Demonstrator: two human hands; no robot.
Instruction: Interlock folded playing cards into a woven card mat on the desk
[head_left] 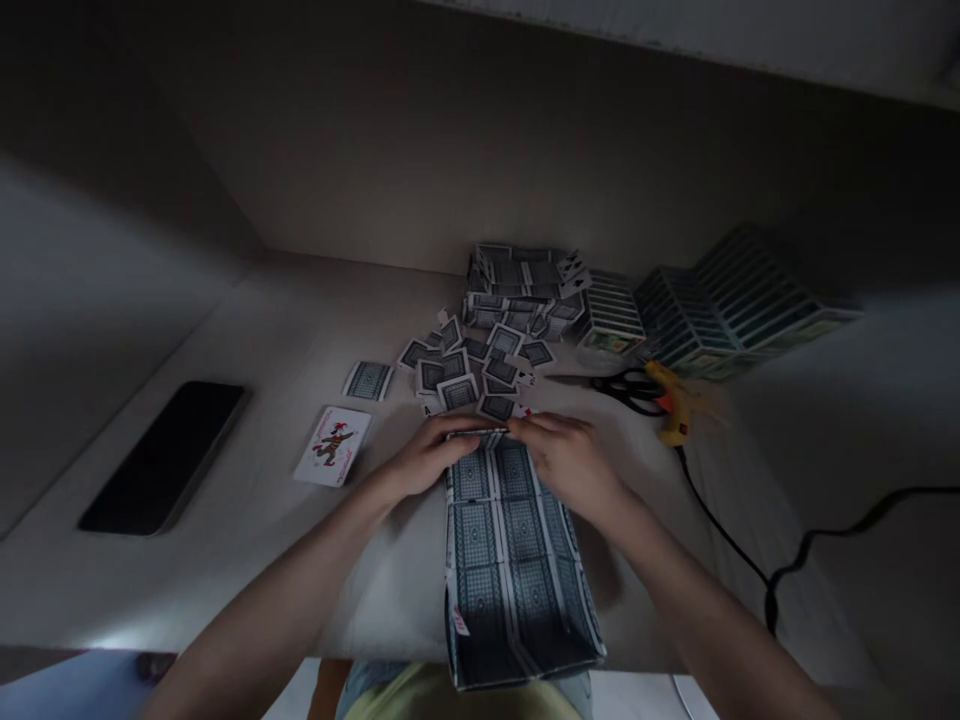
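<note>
**Hands:** two, the person's own: left hand (pixel 424 457) and right hand (pixel 566 462), both at the top end of the strip, near the middle of the table (pixel 247 560).

**Fingers:** left fingers (pixel 457 437) and right fingers (pixel 540 427) lie together, tips nearly meeting on the strip's top edge; whether they pinch it cannot be told.

**Strip:** one long strip of blue-grey-backed playing cards (pixel 514 570), backs up, running from the hands over the table's near edge toward the person's lap; its far end is partly hidden under the hands.

**Loose cards:** one heap of scattered playing cards (pixel 480 360) just beyond the hands, too jumbled to count, with a taller stack of cards (pixel 521 275) behind it near the table's far edge.

**Singles:** one Joker card (pixel 332 446), face up, and one face-down card (pixel 367 381), both left of the heap.

**Fanned rows:** three rows of overlapped cards (pixel 679 320) toward the far right corner, their ends fading into shadow.

**Tools:** one pair of black-handled scissors (pixel 628 390) and one yellow hot glue gun (pixel 675 405), touching, right of the hands; the glue gun's black cord (pixel 720 520) trails off the right edge.

**Phone:** one black smartphone (pixel 163 457), face up, near the table's left edge.
</note>
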